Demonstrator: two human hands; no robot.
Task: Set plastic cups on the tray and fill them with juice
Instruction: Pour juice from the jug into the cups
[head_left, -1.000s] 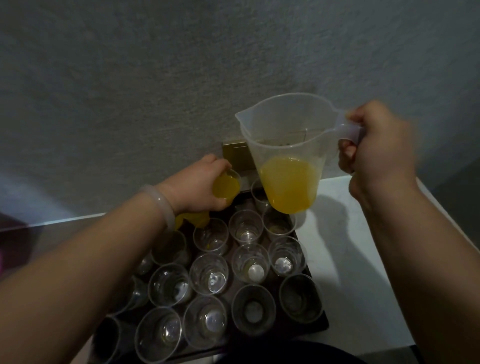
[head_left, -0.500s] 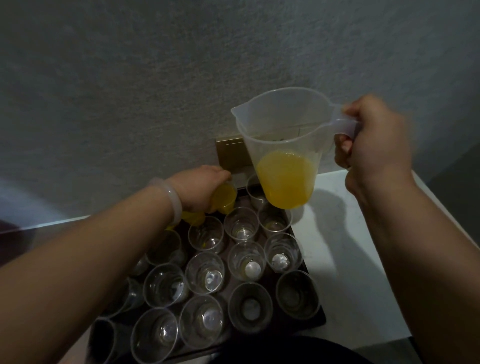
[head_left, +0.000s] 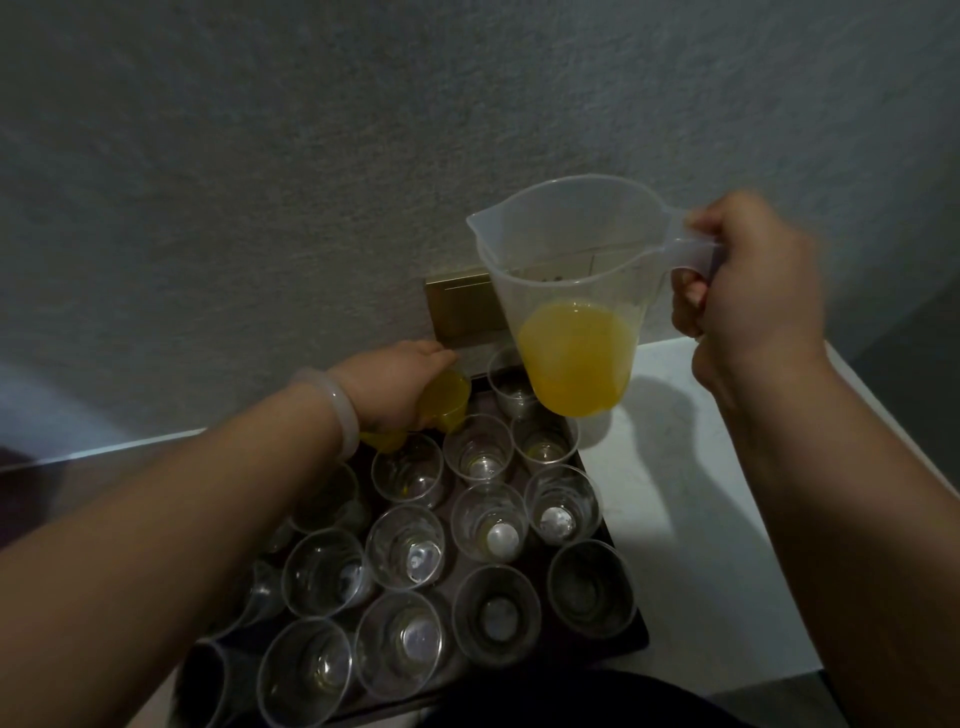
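Your left hand (head_left: 395, 387) wraps around a clear plastic cup full of orange juice (head_left: 444, 397) at the far edge of the dark rectangular tray (head_left: 631, 631), among empty clear plastic cups (head_left: 408, 551). Your right hand (head_left: 748, 275) is clenched on the handle of the translucent plastic jug of juice (head_left: 576, 291), held above the tray's far right corner.

No words, numbers, brands or signs can be read here. Thin dark lines and a few tiny marks are seen on the side of the clear jug (head_left: 576, 270), but they are too small and blurry to be read. Nothing is printed on the plastic cups (head_left: 488, 525). No writing is seen on the gold plate (head_left: 460, 306) on the wall.
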